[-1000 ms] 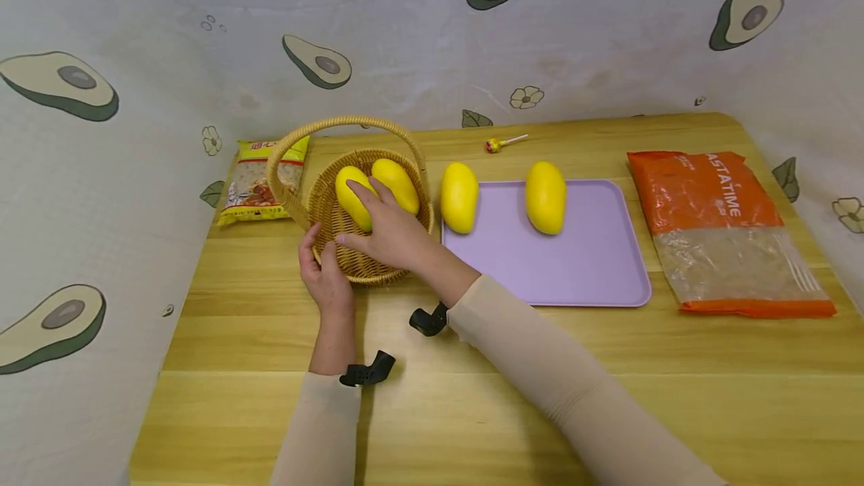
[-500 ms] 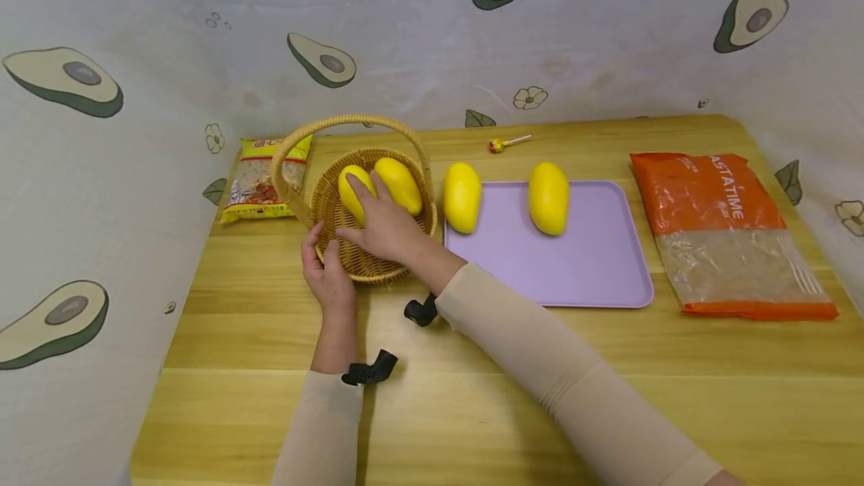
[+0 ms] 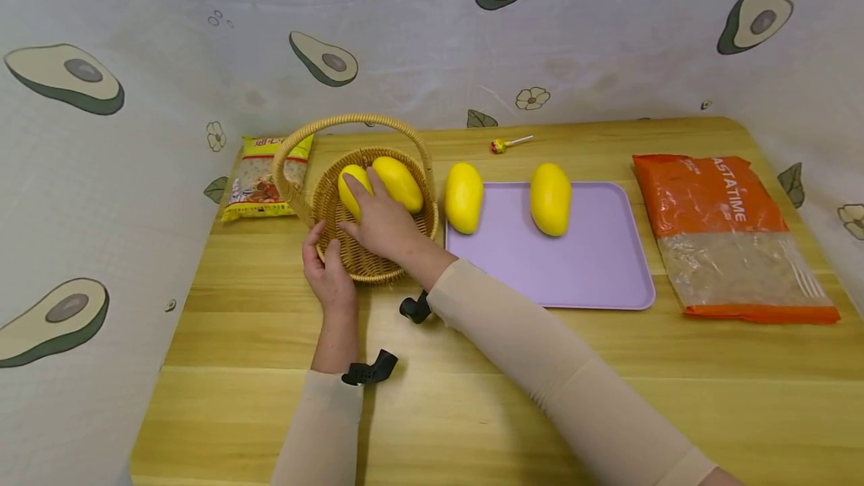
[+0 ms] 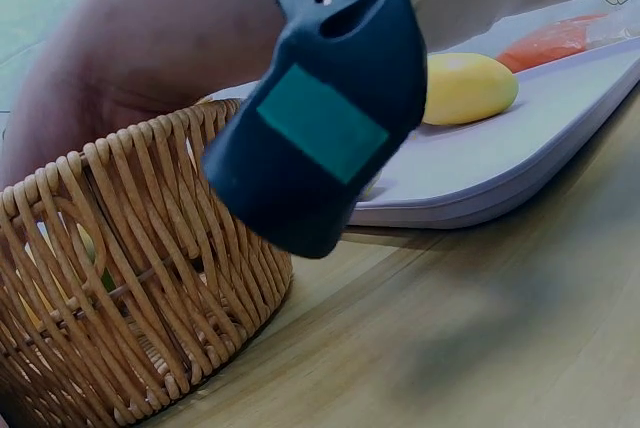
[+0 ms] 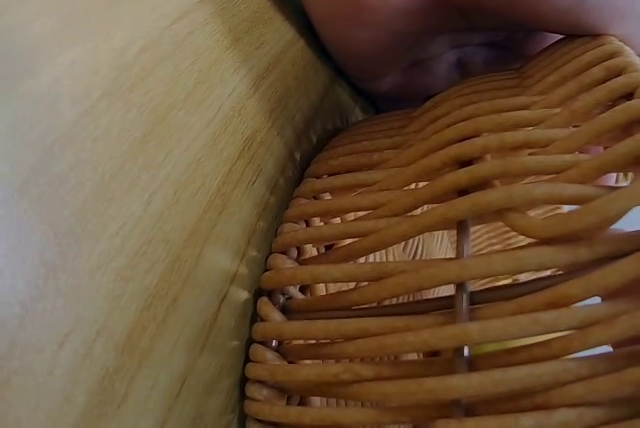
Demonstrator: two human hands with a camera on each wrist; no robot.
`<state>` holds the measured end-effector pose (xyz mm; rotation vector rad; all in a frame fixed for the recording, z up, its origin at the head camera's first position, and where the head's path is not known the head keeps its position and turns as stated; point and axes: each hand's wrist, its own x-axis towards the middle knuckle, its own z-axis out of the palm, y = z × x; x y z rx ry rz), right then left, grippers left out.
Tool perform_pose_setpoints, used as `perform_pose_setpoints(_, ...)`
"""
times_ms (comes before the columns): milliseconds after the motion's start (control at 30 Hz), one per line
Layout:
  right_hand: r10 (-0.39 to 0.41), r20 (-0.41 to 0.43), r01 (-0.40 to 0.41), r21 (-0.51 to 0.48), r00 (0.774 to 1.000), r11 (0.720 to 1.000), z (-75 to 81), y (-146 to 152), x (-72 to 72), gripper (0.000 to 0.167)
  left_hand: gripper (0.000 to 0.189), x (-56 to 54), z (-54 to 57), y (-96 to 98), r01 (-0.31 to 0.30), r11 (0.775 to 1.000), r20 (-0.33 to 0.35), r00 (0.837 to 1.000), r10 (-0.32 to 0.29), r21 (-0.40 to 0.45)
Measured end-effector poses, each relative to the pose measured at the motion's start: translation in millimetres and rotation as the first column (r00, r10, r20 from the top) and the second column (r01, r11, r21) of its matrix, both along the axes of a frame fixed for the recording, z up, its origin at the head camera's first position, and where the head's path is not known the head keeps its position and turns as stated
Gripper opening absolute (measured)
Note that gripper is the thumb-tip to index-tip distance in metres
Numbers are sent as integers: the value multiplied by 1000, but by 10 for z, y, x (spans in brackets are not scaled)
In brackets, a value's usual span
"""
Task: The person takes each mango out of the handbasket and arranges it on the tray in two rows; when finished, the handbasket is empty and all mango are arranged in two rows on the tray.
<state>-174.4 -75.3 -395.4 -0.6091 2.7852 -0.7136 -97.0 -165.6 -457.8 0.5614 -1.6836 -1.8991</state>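
Note:
A wicker basket with a tall arched handle stands left of the middle, holding two yellow mangoes. My left hand grips its near left side, the thumb at the rim and the fingers round the outside. My right hand reaches over the near right rim. Its extended fingers lie on the left mango and between the two fruits, with the thumb lower down; the palm hides part of that mango. The other mango leans beside it. Basket wall and right-hand camera mount fill much of the left wrist view.
Right of the basket lies a lilac tray with one mango on it and another mango at its left edge. Behind is a lollipop. A yellow food bag sits left, an orange-and-clear bag right.
My right hand has shifted slightly away from me inside the basket, covering more of the left mango's near end. The right mango has turned a little. My left hand keeps its place.

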Motion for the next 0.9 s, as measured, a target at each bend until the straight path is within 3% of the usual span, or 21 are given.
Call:
perform_pose_setpoints(233, 2, -6, -2, 24, 1000, 1000, -22, -32, -12, 80, 37, -4, -12, -3, -8, 1000, 6, 1000, 8, 5)
perform_pose_setpoints(500, -10, -78, 12, 29, 997, 999, -70, -53, -31, 65, 39, 2, 6, 9, 2, 1000, 10, 1000, -2, 22)
perform_pose_setpoints(900, -20, -68, 20, -1, 998, 1000, -72, -62, -25, 63, 39, -6, 4, 6, -6, 1000, 15, 1000, 6, 3)
